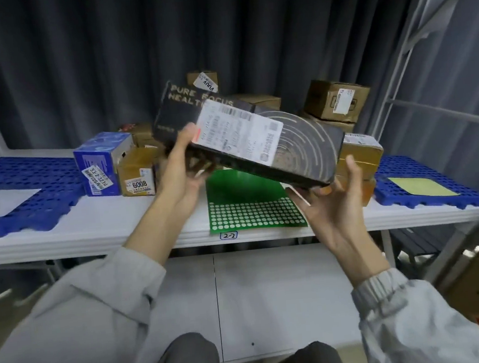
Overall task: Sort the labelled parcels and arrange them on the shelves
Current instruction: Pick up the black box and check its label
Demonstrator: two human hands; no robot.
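Black parcel (245, 134) was up off the white shelf (149, 218), tilted label-side up, likely for reading | left hand (183, 163) pinched its near-left end | right hand (332, 202) cupped the lower right corner | brown parcels (337, 100) waited behind.

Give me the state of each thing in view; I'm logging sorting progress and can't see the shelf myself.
black box: lifted, tilted, label up, held in both hands
left hand: grips the box's left end
right hand: supports the lower right corner
blue box: on the shelf, upright, labelled
brown box marked 6008: on the shelf, touching the blue box
green sticker sheet: flat, partly used
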